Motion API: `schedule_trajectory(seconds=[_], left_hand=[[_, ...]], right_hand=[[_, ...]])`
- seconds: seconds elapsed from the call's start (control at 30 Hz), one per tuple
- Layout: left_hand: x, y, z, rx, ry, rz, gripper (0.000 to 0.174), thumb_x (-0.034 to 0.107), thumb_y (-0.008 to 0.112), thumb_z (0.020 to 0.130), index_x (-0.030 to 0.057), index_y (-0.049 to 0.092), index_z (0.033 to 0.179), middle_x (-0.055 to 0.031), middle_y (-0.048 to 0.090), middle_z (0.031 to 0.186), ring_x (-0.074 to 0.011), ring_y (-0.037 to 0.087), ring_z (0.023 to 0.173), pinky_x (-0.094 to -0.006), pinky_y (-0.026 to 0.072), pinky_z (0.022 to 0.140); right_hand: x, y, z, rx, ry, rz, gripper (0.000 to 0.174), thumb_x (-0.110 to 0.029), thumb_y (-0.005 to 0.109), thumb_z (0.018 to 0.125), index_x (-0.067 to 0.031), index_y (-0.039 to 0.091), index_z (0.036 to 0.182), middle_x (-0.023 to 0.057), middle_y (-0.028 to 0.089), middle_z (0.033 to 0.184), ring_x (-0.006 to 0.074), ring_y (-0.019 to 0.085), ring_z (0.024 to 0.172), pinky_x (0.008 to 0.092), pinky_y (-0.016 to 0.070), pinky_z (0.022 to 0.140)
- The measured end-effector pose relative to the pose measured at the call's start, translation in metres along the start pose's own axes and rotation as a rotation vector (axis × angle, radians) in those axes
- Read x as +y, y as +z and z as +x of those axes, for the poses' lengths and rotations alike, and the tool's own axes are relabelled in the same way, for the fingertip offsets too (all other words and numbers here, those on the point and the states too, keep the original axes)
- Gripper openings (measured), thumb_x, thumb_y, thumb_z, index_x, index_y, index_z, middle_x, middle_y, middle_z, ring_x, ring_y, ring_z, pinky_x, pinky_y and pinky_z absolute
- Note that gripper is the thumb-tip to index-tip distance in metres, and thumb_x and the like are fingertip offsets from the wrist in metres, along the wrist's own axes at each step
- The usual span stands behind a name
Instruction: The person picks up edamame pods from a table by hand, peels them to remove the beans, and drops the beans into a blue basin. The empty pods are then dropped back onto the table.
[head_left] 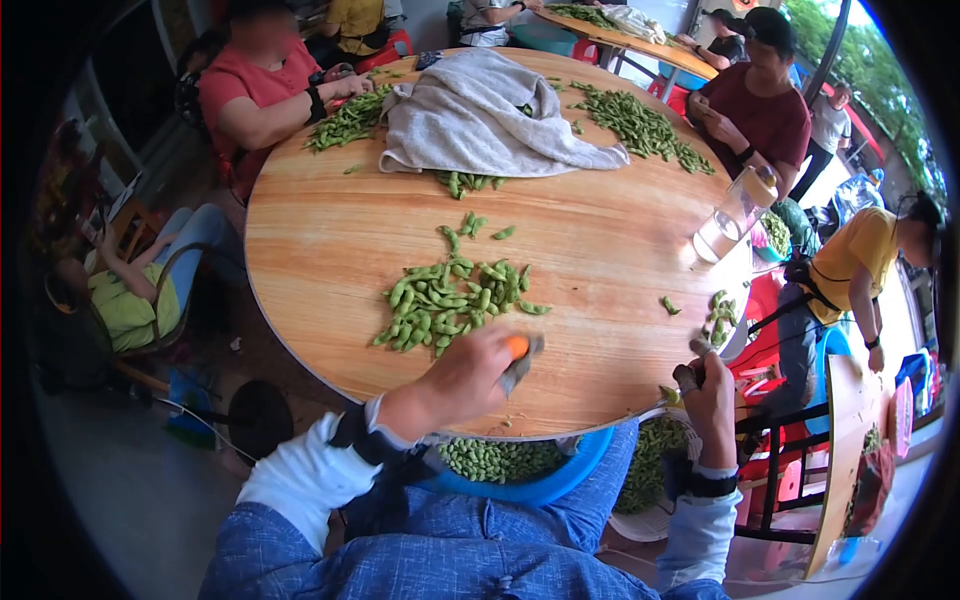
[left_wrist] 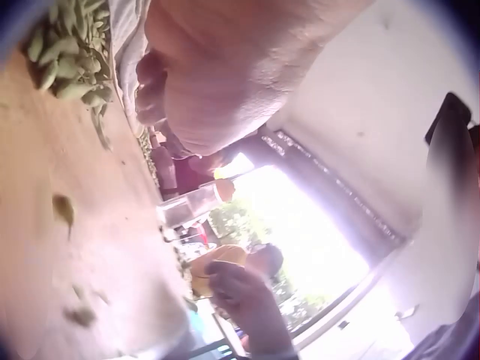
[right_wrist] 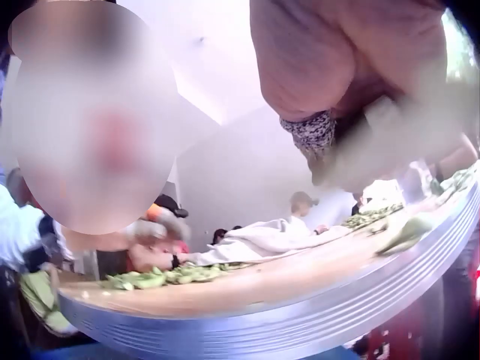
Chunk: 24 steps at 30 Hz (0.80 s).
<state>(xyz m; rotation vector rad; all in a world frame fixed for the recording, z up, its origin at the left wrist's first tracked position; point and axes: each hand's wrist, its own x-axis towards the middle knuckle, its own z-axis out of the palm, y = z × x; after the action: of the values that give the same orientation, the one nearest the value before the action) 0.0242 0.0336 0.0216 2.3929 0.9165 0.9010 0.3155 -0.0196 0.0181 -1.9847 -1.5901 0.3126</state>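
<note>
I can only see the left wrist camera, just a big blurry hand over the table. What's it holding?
Observer: In the head view, the left hand grips an orange-handled tool.
Operator: And the other hand?
Observer: The right hand is at the table edge, one finger wrapped in patterned cloth.
Operator: What's under the table?
Observer: A blue basin holding edamame pods, by the person's lap.
</note>
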Motion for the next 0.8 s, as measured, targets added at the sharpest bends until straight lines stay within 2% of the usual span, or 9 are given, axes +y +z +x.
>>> schedule_trajectory(seconds=[0.07, 0.2, 0.4, 0.5, 0.6, 0.63, 0.73, 0.77, 0.8], left_hand=[[-0.014, 0.016, 0.024, 0.001, 0.016, 0.298, 0.010, 0.005, 0.052, 0.070, -0.0014, 0.054, 0.077, -0.0117, 0.051, 0.077, -0.0277, 0.051, 0.076, -0.0364, 0.0412, 0.065], [-0.046, 0.046, 0.044, -0.157, 0.027, 0.651, 0.010, 0.009, 0.046, 0.072, 0.0026, 0.053, 0.072, -0.0103, 0.048, 0.081, -0.0250, 0.047, 0.082, -0.0350, 0.0378, 0.067], [-0.040, 0.041, 0.036, -0.092, 0.103, 0.631, 0.006, 0.009, 0.048, 0.069, 0.0043, 0.052, 0.070, -0.0103, 0.049, 0.076, -0.0245, 0.048, 0.077, -0.0371, 0.0371, 0.067], [-0.017, 0.032, 0.019, -0.160, -0.065, 0.413, 0.006, 0.006, 0.052, 0.069, 0.0030, 0.054, 0.075, -0.0110, 0.053, 0.073, -0.0266, 0.052, 0.072, -0.0346, 0.0396, 0.065], [0.009, 0.023, -0.002, -0.187, -0.375, -0.214, 0.010, 0.004, 0.056, 0.072, 0.0010, 0.054, 0.081, -0.0117, 0.057, 0.072, -0.0233, 0.056, 0.067, -0.0289, 0.0424, 0.061], [0.005, 0.027, -0.013, -0.171, -0.358, -0.339, 0.010, 0.005, 0.055, 0.076, -0.0007, 0.054, 0.085, -0.0089, 0.059, 0.074, -0.0164, 0.057, 0.065, -0.0232, 0.0429, 0.058], [0.013, 0.026, -0.032, -0.101, -0.488, -0.697, 0.014, 0.010, 0.055, 0.077, -0.0030, 0.051, 0.079, -0.0091, 0.059, 0.071, -0.0181, 0.058, 0.066, -0.0262, 0.0440, 0.057], [0.014, 0.025, -0.036, -0.091, -0.542, -0.813, 0.012, 0.012, 0.053, 0.080, -0.0003, 0.053, 0.082, -0.0034, 0.058, 0.070, -0.0101, 0.054, 0.065, -0.0226, 0.0431, 0.057], [0.012, 0.024, -0.040, -0.136, -0.640, -0.976, 0.012, 0.012, 0.052, 0.081, 0.0009, 0.054, 0.083, -0.0036, 0.058, 0.071, -0.0097, 0.054, 0.064, -0.0218, 0.0425, 0.057]], right_hand=[[0.009, 0.014, -0.013, 0.064, -0.036, 0.322, 0.020, -0.001, 0.060, 0.070, 0.0013, 0.058, 0.090, 0.0087, 0.057, 0.068, 0.0150, 0.055, 0.064, 0.0257, 0.0435, 0.057], [-0.020, 0.034, -0.042, -0.010, -0.027, 0.604, 0.015, 0.004, 0.060, 0.070, 0.0017, 0.060, 0.085, 0.0079, 0.058, 0.075, 0.0134, 0.055, 0.070, 0.0236, 0.0445, 0.063], [-0.042, 0.059, -0.058, -0.203, 0.113, 0.894, 0.022, 0.000, 0.057, 0.076, 0.0027, 0.055, 0.097, 0.0050, 0.057, 0.081, 0.0105, 0.054, 0.074, 0.0207, 0.0431, 0.065], [-0.057, 0.064, -0.055, -0.250, 0.179, 1.074, 0.032, -0.003, 0.055, 0.078, 0.0039, 0.048, 0.108, 0.0035, 0.056, 0.084, 0.0094, 0.053, 0.076, 0.0201, 0.0416, 0.067], [-0.071, 0.067, -0.052, -0.397, 0.259, 1.282, 0.034, -0.002, 0.055, 0.078, 0.0030, 0.046, 0.110, 0.0024, 0.056, 0.084, 0.0087, 0.051, 0.077, 0.0205, 0.0411, 0.067], [-0.071, 0.070, -0.051, -0.477, 0.307, 1.356, 0.030, -0.002, 0.055, 0.078, 0.0030, 0.049, 0.107, 0.0038, 0.057, 0.088, 0.0097, 0.053, 0.079, 0.0218, 0.0423, 0.070], [-0.084, 0.078, -0.056, -0.494, 0.207, 1.315, 0.024, -0.009, 0.057, 0.078, 0.0010, 0.054, 0.100, 0.0029, 0.058, 0.084, 0.0044, 0.049, 0.068, 0.0171, 0.0378, 0.057], [-0.087, 0.078, -0.056, -0.500, 0.189, 1.335, 0.022, -0.009, 0.058, 0.077, 0.0013, 0.056, 0.096, 0.0023, 0.059, 0.081, 0.0064, 0.051, 0.068, 0.0190, 0.0408, 0.061], [-0.090, 0.076, -0.058, -0.508, 0.175, 1.350, 0.022, -0.009, 0.058, 0.077, 0.0014, 0.056, 0.096, 0.0025, 0.059, 0.082, 0.0075, 0.052, 0.070, 0.0200, 0.0415, 0.063]])
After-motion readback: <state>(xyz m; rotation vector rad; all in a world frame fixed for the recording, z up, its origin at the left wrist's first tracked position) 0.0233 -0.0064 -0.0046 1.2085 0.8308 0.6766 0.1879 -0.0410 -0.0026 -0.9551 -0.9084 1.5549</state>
